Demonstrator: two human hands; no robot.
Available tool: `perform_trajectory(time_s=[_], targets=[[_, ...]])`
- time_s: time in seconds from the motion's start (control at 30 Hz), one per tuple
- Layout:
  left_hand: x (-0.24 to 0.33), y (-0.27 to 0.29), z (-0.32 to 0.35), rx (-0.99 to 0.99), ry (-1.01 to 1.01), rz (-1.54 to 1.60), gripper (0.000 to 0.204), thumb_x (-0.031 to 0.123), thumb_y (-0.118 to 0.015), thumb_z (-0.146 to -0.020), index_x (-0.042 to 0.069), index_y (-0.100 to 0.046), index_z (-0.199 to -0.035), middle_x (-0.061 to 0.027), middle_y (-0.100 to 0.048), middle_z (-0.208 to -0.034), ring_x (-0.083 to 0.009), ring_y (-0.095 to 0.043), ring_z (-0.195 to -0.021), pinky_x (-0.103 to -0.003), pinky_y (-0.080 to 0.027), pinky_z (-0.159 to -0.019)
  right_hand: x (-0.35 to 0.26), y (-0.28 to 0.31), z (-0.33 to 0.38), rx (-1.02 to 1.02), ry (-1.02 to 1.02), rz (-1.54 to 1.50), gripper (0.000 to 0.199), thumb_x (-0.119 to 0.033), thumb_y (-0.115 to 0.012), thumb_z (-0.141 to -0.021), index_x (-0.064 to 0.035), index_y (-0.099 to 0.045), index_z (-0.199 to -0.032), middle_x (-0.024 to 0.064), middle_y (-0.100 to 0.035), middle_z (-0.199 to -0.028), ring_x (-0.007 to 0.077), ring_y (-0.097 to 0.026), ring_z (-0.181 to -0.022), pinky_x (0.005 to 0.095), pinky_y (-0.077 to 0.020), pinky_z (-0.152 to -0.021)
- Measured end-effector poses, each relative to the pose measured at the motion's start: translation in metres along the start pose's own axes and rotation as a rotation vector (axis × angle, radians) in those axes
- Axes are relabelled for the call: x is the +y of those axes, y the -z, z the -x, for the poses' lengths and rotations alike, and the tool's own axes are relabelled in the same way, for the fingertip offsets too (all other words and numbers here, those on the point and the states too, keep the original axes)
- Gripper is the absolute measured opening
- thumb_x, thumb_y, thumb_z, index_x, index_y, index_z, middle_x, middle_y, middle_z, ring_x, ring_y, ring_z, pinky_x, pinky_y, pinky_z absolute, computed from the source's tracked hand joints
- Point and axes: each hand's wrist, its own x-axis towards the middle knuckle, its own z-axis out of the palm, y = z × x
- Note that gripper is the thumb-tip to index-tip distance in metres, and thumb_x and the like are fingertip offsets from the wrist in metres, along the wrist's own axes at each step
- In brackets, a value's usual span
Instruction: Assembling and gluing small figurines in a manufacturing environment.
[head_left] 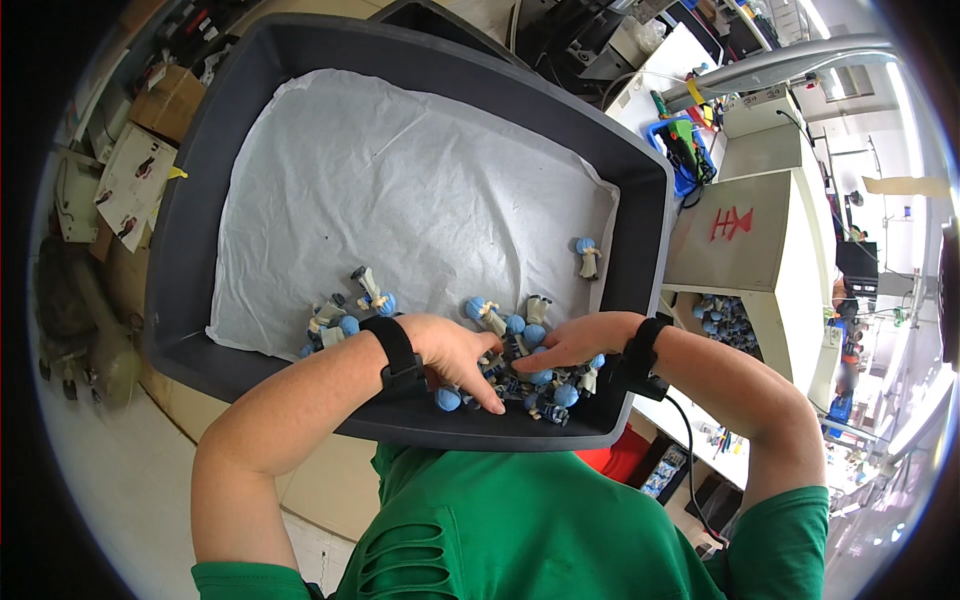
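Blue-headed figurines (pixel 520 350), white paper liner (pixel 410 190), dark grey tray (pixel 200 150)

bright, even overhead light | soft shadows | sharp centre | fisheye-bent, dark rim

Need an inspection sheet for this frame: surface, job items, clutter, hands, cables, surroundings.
Surface: dark grey bin lined with white paper, creased, mostly bare.
Job's things: small figurines with blue heads, heaped at the bin's near edge; one figurine apart by the right wall.
Clutter: nothing seen in the bin besides the figurines.
Hands: left hand and right hand both down in the heap, fingers among the figurines; grasp cannot be told. Black wristband on each wrist.
Cables: black cable runs down from the right wristband.
Surroundings: grey cabinet at right, cardboard boxes at left, more figurines on a shelf.
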Motion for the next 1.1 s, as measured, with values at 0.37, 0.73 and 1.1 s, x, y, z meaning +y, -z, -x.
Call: perform_trajectory(time_s=[0.37, 0.73, 1.1], targets=[[0.002, -0.004, -0.010, -0.062, -0.084, -0.004, 0.108, 0.048, -0.084, -0.066, 0.001, -0.025, -0.144, -0.0230, -0.055, -0.119, -0.0249, -0.065, -0.091, -0.031, -0.056, -0.063, -0.008, -0.020, 0.022, -0.238, 0.021, -0.685, 0.084, -0.077, -0.053, -0.080, -0.0132, -0.052, -0.135, 0.0051, -0.060, -0.124, 0.0173, -0.058, -0.110, 0.0365, -0.0534, -0.082], [0.008, -0.002, 0.004, -0.008, -0.012, 0.079, 0.104, 0.037, -0.088, -0.063, 0.004, -0.029, -0.142, -0.0165, -0.062, -0.105, -0.0189, -0.065, -0.084, -0.028, -0.054, -0.063, -0.004, -0.048, 0.024, -0.238, 0.151, -1.105, 0.068, -0.054, -0.067, -0.086, -0.0208, -0.040, -0.139, -0.0004, -0.059, -0.112, 0.0100, -0.060, -0.096, 0.0296, -0.0530, -0.070], [0.075, 0.037, 0.050, 0.084, -0.109, 0.247, 0.079, 0.009, -0.077, -0.077, 0.008, -0.030, -0.141, -0.0090, -0.064, -0.104, -0.0131, -0.065, -0.084, -0.027, -0.054, -0.069, 0.018, -0.047, 0.065, 0.040, 0.662, -1.415, 0.056, -0.041, -0.067, -0.090, -0.0145, -0.045, -0.134, 0.0008, -0.063, -0.107, 0.0104, -0.065, -0.089, 0.0260, -0.0562, -0.056]])
